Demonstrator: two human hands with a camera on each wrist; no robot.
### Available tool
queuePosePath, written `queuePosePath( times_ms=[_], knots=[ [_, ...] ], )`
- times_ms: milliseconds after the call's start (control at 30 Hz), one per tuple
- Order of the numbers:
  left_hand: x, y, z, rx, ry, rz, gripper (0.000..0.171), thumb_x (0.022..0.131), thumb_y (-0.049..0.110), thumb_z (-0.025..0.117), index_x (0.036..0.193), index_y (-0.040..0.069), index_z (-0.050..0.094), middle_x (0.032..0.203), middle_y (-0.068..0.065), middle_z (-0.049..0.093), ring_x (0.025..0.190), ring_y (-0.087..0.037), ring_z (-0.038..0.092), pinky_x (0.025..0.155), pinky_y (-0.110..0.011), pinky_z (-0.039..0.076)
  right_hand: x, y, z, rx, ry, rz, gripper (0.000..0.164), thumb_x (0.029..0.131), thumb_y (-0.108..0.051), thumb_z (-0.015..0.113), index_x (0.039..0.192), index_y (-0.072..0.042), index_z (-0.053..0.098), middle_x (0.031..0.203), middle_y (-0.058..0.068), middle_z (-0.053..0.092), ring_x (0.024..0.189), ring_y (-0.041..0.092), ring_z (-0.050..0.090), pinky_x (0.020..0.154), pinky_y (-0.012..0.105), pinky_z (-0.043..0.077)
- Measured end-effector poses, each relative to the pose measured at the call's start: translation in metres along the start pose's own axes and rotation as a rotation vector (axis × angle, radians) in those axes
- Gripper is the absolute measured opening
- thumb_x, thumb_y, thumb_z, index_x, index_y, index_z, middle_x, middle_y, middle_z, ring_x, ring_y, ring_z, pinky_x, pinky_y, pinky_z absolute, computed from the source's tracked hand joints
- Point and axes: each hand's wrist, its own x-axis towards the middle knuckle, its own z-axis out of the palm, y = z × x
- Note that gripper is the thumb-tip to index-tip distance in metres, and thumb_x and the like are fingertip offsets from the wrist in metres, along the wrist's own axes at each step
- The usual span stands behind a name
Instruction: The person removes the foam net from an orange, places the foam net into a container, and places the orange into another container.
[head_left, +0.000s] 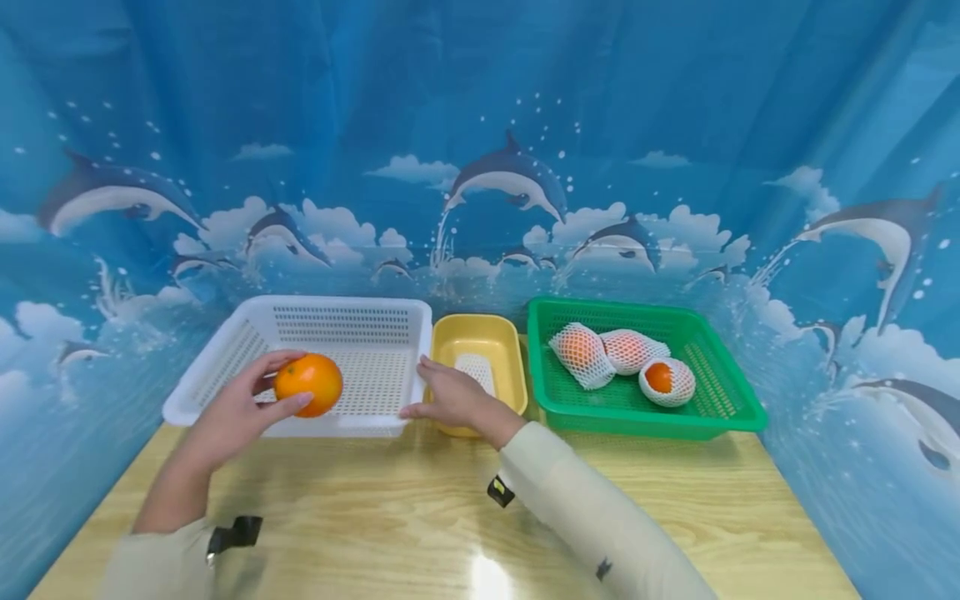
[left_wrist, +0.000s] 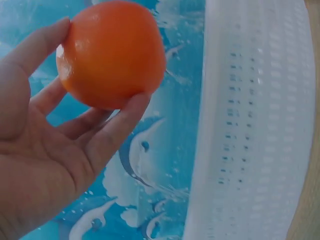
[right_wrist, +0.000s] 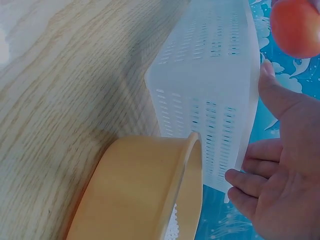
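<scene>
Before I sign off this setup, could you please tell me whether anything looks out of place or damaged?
Nothing looks spilled or damaged. One mild oddity: in the green basket, the rightmost fruit shows a bare orange patch at the opening of its net, while the other two fruits look more fully covered.

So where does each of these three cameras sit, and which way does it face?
Head: on the head, looking forward and down at the white basket, yellow tub and green basket; left hand, right hand and sleeves show.
Left wrist: on that wrist, facing the held orange fruit and white basket; only the left hand shows.
Right wrist: on that wrist, facing the white basket and yellow tub; mainly the right hand shows.
Shared: both wrist views show the orange fruit and white basket.
</scene>
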Motion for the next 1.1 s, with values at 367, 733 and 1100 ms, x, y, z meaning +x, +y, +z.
queuePosePath(
  times_ms=[367,733,1100],
  knots=[
    [0.017,-0.026,-0.008,0.067,0.064,-0.092,0.068,0.096,0.042,0.059,0.148,0.006,0.033,0.145,-0.030,0.035,0.120,-0.051,0.042,0.087,-0.057,0.052,0.001,-0.002,0.001,0.021,-0.004,0.002,0.088,0.086,-0.053,0.066,0.154,-0.013,0.026,0.160,0.005,0.020,0.142,0.024,0.031,0.112,0.040,0.035],
    [0.030,-0.054,-0.011,0.200,0.096,-0.128,0.066,0.098,0.037,0.058,0.144,-0.004,0.035,0.137,-0.032,0.042,0.105,-0.043,0.051,0.079,-0.050,0.053,-0.001,0.000,0.001,0.070,0.010,0.020,0.088,0.086,-0.051,0.068,0.154,-0.015,0.026,0.160,0.003,0.018,0.142,0.026,0.031,0.113,0.044,0.033],
    [0.044,-0.073,-0.013,0.303,0.067,-0.274,0.065,0.094,0.024,0.064,0.141,-0.009,0.035,0.135,-0.037,0.041,0.111,-0.050,0.045,0.092,-0.064,0.041,-0.001,-0.001,0.004,0.101,0.007,0.038,0.089,0.084,-0.052,0.069,0.153,-0.013,0.027,0.160,0.003,0.019,0.143,0.025,0.028,0.115,0.044,0.030]
  ],
)
